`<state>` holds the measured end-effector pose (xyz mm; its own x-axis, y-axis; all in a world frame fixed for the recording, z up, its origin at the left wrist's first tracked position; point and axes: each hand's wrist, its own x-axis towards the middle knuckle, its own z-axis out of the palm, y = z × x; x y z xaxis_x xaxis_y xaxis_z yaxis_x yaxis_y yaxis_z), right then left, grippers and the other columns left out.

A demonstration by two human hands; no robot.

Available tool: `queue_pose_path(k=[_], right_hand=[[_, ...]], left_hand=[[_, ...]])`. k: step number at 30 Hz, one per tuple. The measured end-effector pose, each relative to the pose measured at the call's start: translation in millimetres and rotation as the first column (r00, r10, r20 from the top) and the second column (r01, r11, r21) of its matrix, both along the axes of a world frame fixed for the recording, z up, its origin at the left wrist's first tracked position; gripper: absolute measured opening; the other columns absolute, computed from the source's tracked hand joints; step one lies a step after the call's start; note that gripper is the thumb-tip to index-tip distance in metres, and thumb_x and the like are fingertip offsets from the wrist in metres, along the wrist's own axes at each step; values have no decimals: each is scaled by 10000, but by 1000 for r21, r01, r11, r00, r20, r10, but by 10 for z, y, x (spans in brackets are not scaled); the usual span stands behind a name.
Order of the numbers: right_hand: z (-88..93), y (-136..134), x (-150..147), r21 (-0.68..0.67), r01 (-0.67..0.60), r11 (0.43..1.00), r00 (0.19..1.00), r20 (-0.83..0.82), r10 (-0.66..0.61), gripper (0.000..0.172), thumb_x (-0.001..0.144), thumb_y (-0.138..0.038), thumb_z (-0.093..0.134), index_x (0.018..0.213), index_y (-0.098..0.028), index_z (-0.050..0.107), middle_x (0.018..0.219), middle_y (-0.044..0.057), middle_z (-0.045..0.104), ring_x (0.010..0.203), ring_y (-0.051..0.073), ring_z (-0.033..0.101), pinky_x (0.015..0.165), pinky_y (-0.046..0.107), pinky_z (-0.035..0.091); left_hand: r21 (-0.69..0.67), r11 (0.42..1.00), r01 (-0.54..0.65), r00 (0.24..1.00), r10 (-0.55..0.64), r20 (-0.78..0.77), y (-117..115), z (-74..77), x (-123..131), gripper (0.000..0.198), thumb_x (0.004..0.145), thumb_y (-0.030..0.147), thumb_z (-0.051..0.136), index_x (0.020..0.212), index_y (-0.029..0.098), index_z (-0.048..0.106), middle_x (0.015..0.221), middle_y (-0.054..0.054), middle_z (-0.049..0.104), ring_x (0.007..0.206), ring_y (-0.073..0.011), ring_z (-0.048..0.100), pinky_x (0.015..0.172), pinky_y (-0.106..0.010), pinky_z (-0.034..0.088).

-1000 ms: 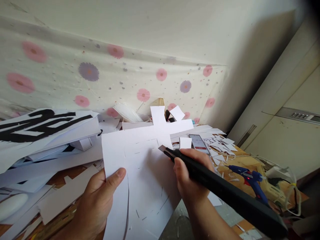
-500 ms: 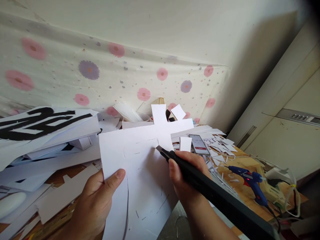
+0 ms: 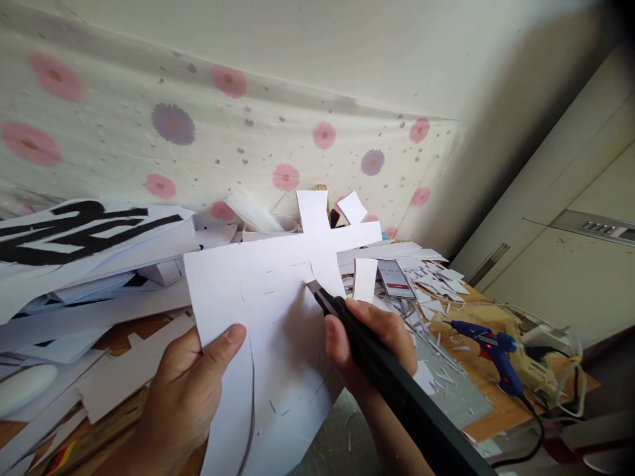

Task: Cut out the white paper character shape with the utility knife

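My left hand (image 3: 191, 390) grips the lower left edge of a large white paper sheet (image 3: 275, 317) cut to an irregular shape, thumb on top, holding it up over the table. My right hand (image 3: 370, 344) is closed round a long black knife-like cutter (image 3: 397, 390). Its tip touches the sheet near the middle, at the base of a tab that sticks up. Short cut marks dot the sheet's lower part.
Stacks of white paper, some with black lettering (image 3: 74, 228), crowd the left. A phone (image 3: 393, 277) and several paper scraps (image 3: 436, 291) lie to the right, with a blue glue gun (image 3: 489, 347), its cable and a wooden table edge. A flowered cloth (image 3: 223, 139) hangs behind.
The cutter tip has crept left and up along the sheet. My left hand has raised and tilted the paper slightly. The view shifted a little downward.
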<state>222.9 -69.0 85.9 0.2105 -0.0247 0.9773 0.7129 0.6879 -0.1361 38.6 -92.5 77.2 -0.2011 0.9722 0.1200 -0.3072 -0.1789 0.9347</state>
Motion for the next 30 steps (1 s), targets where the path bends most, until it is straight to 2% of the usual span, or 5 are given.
queue_pose_path(k=[7, 12, 18, 23, 30], right_hand=[[-10, -27, 17, -28, -25, 999, 999, 38, 26, 269, 769, -250, 721, 1033, -236, 673, 634, -21, 701, 472, 172, 674, 417, 255, 572], [-18, -48, 25, -26, -53, 998, 997, 54, 54, 295, 789, -232, 691, 1078, -273, 654, 613, -34, 683, 451, 185, 662, 386, 282, 550], [14, -182, 36, -161, -56, 985, 993, 89, 71, 331, 754, -144, 713, 1063, -241, 647, 704, -7, 712, 568, 197, 715, 515, 309, 622], [5, -217, 68, -168, -78, 983, 988, 120, 99, 317, 764, -141, 707, 1059, -234, 634, 680, -20, 705, 585, 189, 720, 555, 294, 640], [-71, -240, 112, -187, -98, 977, 980, 154, 128, 313, 775, -127, 706, 1067, -210, 627, 719, 4, 724, 660, 199, 747, 598, 295, 652]], left_hand=[[-27, 999, -40, 999, 41, 13, -47, 107, 56, 365, 675, 381, 831, 975, 181, 772, 898, -56, 775, 968, -313, 696, 847, -362, 572], [-35, 999, -42, 999, 43, 32, -65, 154, 89, 379, 661, 410, 842, 962, 190, 775, 867, -52, 772, 952, -305, 701, 816, -345, 580], [-36, 998, -53, 998, 54, 44, -49, 158, 86, 334, 648, 319, 831, 952, 194, 774, 882, -40, 774, 996, -304, 691, 847, -335, 573], [-31, 999, -33, 997, 35, 71, -28, 166, 91, 342, 648, 297, 825, 962, 174, 767, 899, -61, 774, 1014, -330, 684, 814, -366, 592], [-33, 998, -61, 995, 63, 78, -33, 184, 105, 286, 644, 314, 838, 894, 195, 767, 817, -34, 768, 984, -313, 696, 806, -341, 593]])
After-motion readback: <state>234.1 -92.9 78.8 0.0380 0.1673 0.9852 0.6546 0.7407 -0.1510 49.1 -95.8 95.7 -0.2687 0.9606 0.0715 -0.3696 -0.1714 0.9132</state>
